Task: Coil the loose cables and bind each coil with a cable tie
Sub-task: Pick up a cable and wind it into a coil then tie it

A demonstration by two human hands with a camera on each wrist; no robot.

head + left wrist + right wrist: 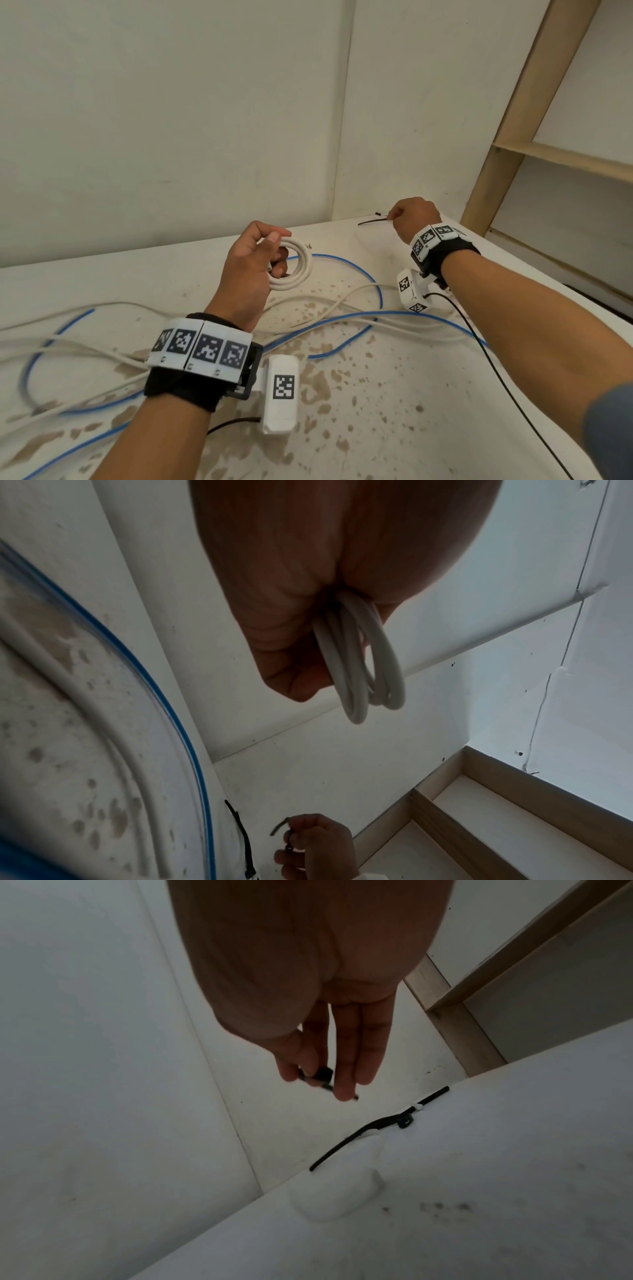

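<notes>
One white coil (297,261) is gripped by the left hand (251,262); the right hand (412,217) pinches one black cable tie (320,1077).

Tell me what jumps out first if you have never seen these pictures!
The left hand holds up a neat white cable coil in the middle. Further back on the right, the right hand pinches a black cable tie near the wall. Loose blue cable and white cable sprawl across the stained table.

Plain off-white panel walls (171,120) meet in a corner behind the stained white bench (376,394); a pale wooden shelf frame (520,113) stands at right.
</notes>
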